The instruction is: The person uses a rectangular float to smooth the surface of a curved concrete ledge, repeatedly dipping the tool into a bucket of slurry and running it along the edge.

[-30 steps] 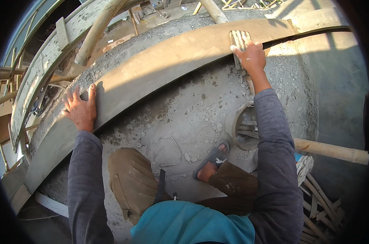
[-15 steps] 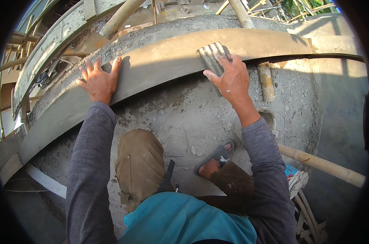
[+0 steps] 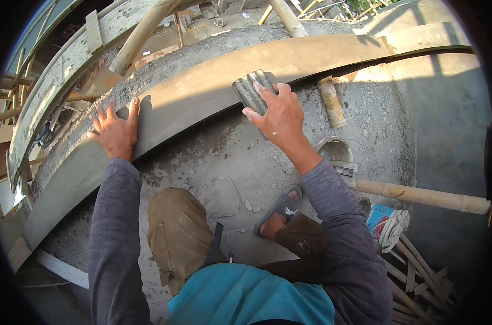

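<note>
Grey block under right hand

Curved ledge: grey in shade, tan in sunlight. Ribbed tool: grey, lengthwise light and dark stripes. Right hand: whitish smudges. Sleeves: dark grey. Shirt: teal. Trousers: brown. Sandal: grey, white motif. Slab: grey, dark-spotted.
</note>
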A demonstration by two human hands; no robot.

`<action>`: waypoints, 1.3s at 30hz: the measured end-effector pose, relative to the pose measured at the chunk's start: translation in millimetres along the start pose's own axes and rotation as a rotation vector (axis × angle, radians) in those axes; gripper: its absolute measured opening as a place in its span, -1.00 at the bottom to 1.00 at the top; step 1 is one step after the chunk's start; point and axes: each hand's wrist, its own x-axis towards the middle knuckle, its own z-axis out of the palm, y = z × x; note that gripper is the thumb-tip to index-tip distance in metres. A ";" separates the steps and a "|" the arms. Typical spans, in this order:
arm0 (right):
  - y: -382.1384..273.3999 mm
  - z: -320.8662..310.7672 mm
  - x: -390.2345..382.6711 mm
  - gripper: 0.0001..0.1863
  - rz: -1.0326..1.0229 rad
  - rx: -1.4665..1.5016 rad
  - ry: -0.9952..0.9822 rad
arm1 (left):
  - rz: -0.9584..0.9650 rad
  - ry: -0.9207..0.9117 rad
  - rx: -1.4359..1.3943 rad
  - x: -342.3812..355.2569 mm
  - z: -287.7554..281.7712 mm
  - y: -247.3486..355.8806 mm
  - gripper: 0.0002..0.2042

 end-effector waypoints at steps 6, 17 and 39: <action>138.8 -26.7 84.8 -0.36 0.456 -0.261 -0.028 | 0.003 -0.021 0.000 0.6 -6.2 11.5 -0.17; 102.2 -35.7 36.2 -0.34 0.170 -0.057 0.038 | 0.005 -0.027 0.028 0.4 -16.2 6.1 -0.23; 219.0 -58.0 93.6 -0.38 0.458 -0.219 -0.014 | 0.010 -0.030 0.036 6.8 5.3 0.9 -0.23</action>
